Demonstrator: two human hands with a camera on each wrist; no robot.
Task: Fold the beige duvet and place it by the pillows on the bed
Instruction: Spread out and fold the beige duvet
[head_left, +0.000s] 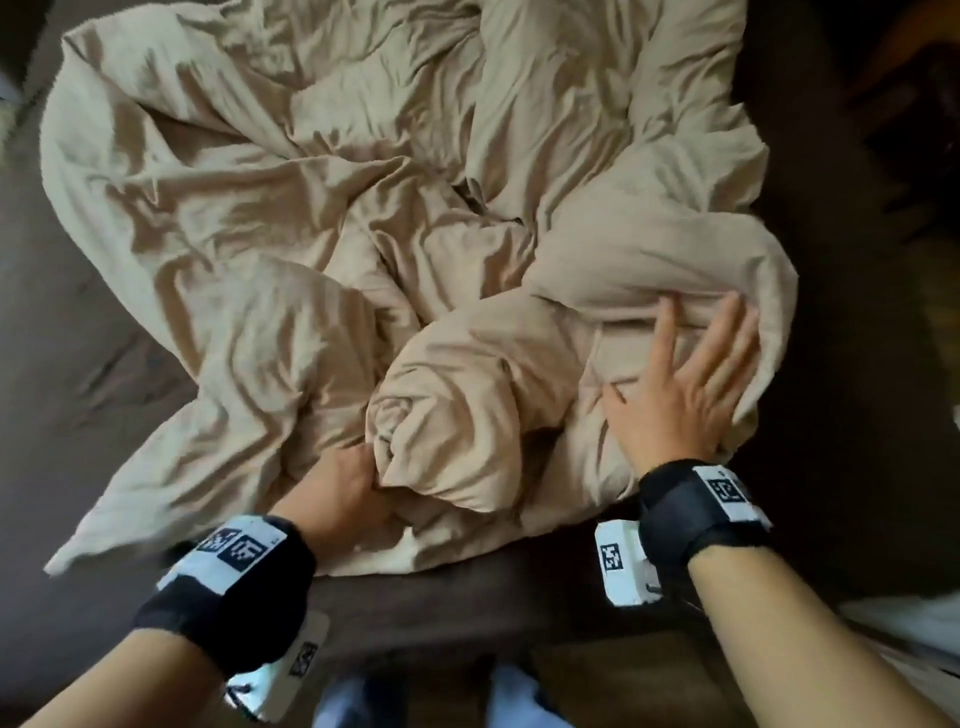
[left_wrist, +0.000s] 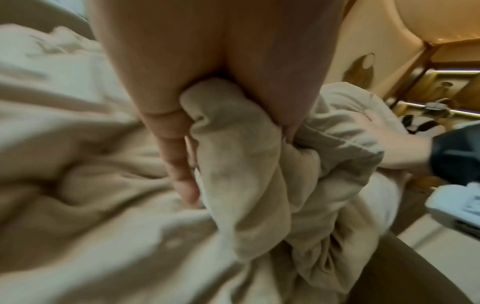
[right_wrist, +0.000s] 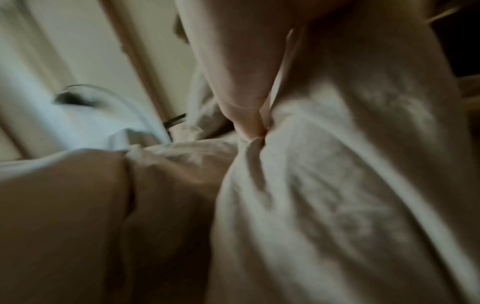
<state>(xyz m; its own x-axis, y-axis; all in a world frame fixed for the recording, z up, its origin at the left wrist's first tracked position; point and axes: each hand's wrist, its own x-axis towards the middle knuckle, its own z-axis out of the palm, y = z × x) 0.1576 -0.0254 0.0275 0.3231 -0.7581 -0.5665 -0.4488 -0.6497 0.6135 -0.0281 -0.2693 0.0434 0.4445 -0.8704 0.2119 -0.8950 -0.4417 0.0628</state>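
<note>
The beige duvet lies crumpled in deep folds over most of the bed. My left hand grips a thick bunched roll of it near the bed's front edge; in the left wrist view the fingers and thumb curl round that bunch of duvet. My right hand lies flat with its fingers spread on a puffy fold at the duvet's right side, part of the fold lapping over its outer edge. The right wrist view is blurred and shows a finger pressed into the duvet. No pillows are in view.
The brown sheet shows bare to the left and along the bed's near edge. Dark floor lies beyond the right side. My legs stand against the bed. A wooden shelf unit stands to the right.
</note>
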